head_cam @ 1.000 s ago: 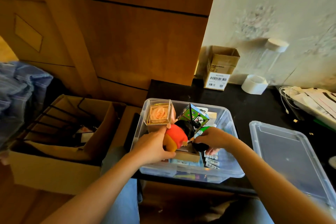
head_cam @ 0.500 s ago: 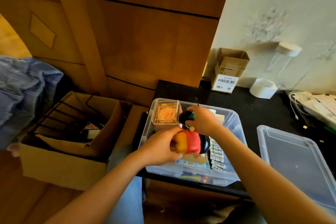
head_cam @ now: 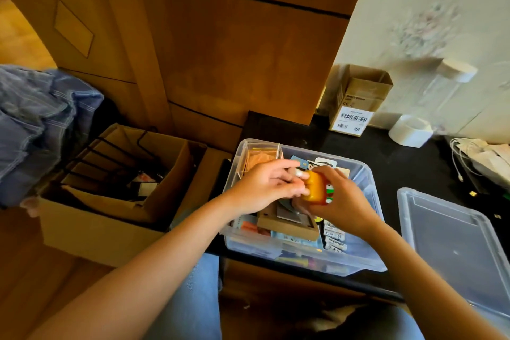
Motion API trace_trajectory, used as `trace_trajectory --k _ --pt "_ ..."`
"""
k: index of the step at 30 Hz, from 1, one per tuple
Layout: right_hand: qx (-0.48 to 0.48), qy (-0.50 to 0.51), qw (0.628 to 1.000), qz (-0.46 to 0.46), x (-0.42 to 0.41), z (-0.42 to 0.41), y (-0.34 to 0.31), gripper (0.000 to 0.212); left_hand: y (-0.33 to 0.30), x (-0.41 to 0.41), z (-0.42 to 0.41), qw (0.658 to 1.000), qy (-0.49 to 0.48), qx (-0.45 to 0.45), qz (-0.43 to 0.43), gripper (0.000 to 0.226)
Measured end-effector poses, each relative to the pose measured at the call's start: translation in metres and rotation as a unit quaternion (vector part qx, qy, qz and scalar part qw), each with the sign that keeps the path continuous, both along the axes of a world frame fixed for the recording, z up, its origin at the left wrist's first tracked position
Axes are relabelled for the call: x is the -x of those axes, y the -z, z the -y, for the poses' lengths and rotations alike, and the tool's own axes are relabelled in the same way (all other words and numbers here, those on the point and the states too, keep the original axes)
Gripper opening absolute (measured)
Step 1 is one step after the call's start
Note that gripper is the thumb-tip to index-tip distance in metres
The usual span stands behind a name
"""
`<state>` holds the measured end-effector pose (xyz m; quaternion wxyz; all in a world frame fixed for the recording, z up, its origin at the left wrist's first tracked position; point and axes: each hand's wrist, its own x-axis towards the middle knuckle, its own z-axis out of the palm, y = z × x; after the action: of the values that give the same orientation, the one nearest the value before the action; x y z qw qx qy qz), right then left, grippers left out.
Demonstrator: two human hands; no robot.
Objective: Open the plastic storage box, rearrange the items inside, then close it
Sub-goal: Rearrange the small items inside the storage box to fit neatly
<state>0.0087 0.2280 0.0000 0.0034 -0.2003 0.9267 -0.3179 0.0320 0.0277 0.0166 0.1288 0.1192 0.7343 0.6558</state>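
Storage box: clear plastic storage box (head_cam: 367, 174), lid off, standing on the black table (head_cam: 386, 152) at the 6 o'clock edge of the tabletop.
Lid: clear lid (head_cam: 452, 240), lying flat on the table at 3 o'clock of the box, just beside it.
Toy: orange and red toy (head_cam: 316, 188), held above the middle of the box between both hands; details blurred.
Left hand: left hand (head_cam: 265, 188), reaching in from 8 o'clock, fingertips pressed to the orange side of the toy, fingers loosely curled around it.
Right hand: right hand (head_cam: 342, 201), reaching in from 4 o'clock, fingers and thumb wrapped round the red side of the toy.
Box contents, 11 o'clock corner: small clear case with a peach rose (head_cam: 259, 160), partly hidden behind the left hand.
Box contents, centre: flat brown cardboard tray (head_cam: 287, 225) under the hands, on top of other packets.
Box contents, 5 o'clock: row of small white labelled packs (head_cam: 334, 237), print partly legible.
Box contents, 12 o'clock: printed cards (head_cam: 317, 163), too blurred to read.
Table, 12 o'clock: open cardboard carton with barcode label (head_cam: 356, 107) against the wall.
Table, 1 o'clock: white tape roll (head_cam: 411, 131).
Table, 2 o'clock: white cables and papers (head_cam: 474, 157).
Floor, 9 o'clock: large open cardboard box (head_cam: 110, 223) holding black wire hangers (head_cam: 110, 157).
Far 9 o'clock: blue denim cloth (head_cam: 38, 119).
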Motion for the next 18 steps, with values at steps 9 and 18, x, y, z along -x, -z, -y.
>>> trace_trajectory --k 9,18 --pt "-0.131 0.059 0.989 0.041 0.003 -0.036 0.007 0.067 0.01 0.005 0.036 0.854 0.11 0.507 -0.033 0.03" --pt "-0.233 0.02 0.969 0.078 -0.004 -0.024 0.022 0.057 0.032 0.011 0.014 0.786 0.15 0.579 -0.157 0.065"
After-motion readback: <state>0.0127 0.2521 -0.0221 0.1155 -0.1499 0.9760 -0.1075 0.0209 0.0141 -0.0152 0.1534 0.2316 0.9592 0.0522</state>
